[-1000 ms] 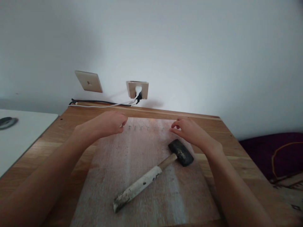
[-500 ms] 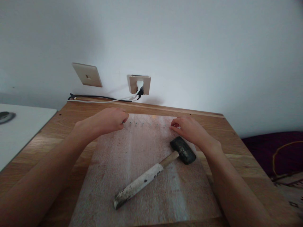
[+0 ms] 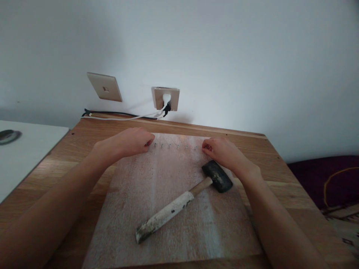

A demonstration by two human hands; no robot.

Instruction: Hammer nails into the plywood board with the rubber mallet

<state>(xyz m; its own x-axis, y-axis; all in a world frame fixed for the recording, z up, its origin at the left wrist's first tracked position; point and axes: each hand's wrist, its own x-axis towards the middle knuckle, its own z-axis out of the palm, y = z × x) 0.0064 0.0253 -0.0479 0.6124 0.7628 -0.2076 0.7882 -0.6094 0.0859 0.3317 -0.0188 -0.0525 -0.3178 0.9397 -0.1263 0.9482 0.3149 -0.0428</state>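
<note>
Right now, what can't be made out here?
All in the head view:
Left hand: curled closed, hiding anything pinched inside.
Right hand: also curled; anything pinched there is too small to identify.
Row of metal pieces: too small to tell nails from screws.
Dark round object: blurred and cut off by the left edge.

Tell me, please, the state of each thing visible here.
Left hand: curled, contents unclear
Right hand: pinched, contents unclear
Black mallet with whitened wooden handle: lying down
Pale rectangular wooden board: lying flat
Small metal fasteners: in a row
White plastic plug: inserted
Black plastic plug: inserted
</note>
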